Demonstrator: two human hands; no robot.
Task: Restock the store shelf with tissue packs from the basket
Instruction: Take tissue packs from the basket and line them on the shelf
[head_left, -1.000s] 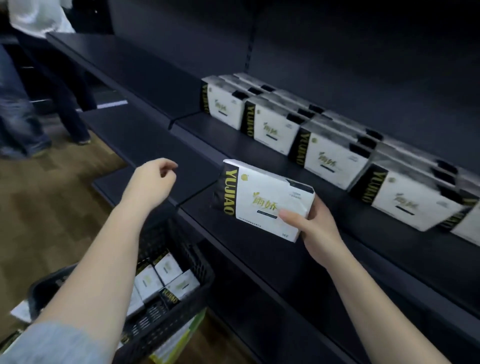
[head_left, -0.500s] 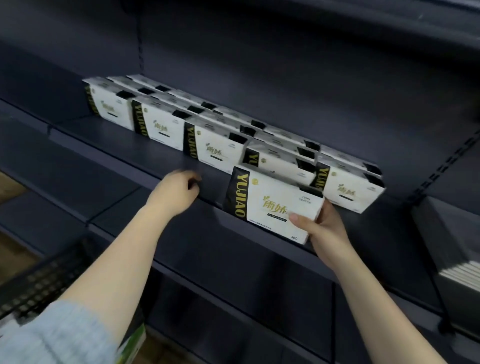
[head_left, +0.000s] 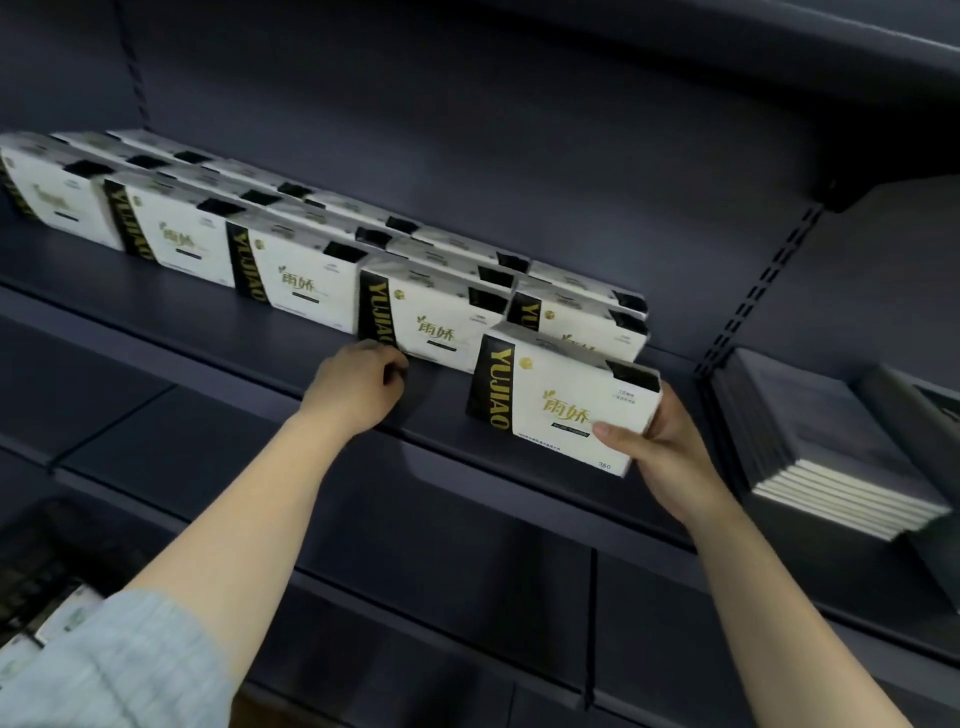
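My right hand (head_left: 662, 451) grips a white tissue pack (head_left: 558, 402) with a black YUJIAO stripe by its lower right corner. The pack is upright at the front of the dark shelf (head_left: 218, 343), just in front of the right end of the row. Several matching packs (head_left: 291, 267) stand in rows on that shelf. My left hand (head_left: 358, 385) is curled, fingers closed, resting on the shelf at the lower left corner of a front-row pack (head_left: 434, 322). Whether it grips that pack I cannot tell. The black basket (head_left: 39, 556) shows at the lower left.
A stack of dark flat items with pale edges (head_left: 831, 457) lies on the shelf section to the right, past a slotted upright (head_left: 758, 291). A lower shelf (head_left: 415, 545) runs below my arms. Tissue packs (head_left: 67, 621) show in the basket.
The view has swung right and up from the basket to the shelf. My right hand carried the pack up to the shelf's right end. My left hand reached to the front row.
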